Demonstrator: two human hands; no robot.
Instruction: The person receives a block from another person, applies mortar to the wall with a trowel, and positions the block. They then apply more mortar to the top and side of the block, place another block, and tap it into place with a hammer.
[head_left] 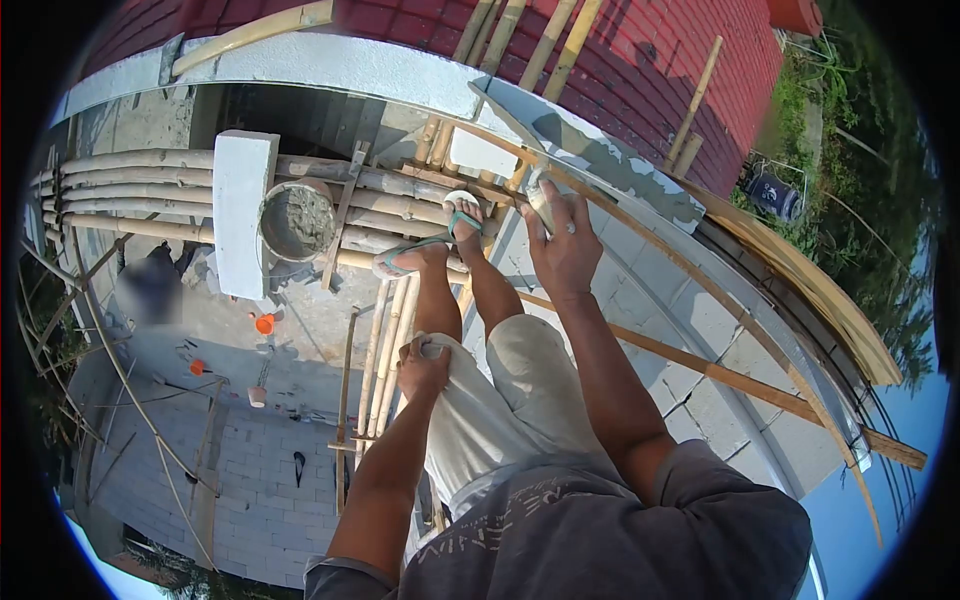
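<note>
My right hand [568, 240] is raised by the plank along the wall top, fingers wrapped round a pale, chunky object [541, 203] whose kind I cannot make out. Just beyond it, wet-looking grey mortar [610, 165] covers part of a light wall edge. My left hand [423, 368] is down at my thigh, its fingers curled on the leg of my light shorts [480, 405]. My feet in green-strapped flip-flops [462, 215] stand on bamboo poles. To their left, a bucket [268, 222] holds grey mortar.
A long white block [243, 215] lies across the bamboo poles [140, 192] beside the bucket. Far below are a floor with orange containers [265, 324] and a blurred dark shape. A wooden batten [700, 365] crosses behind my right arm. Red roof tiles [400, 35] rise ahead.
</note>
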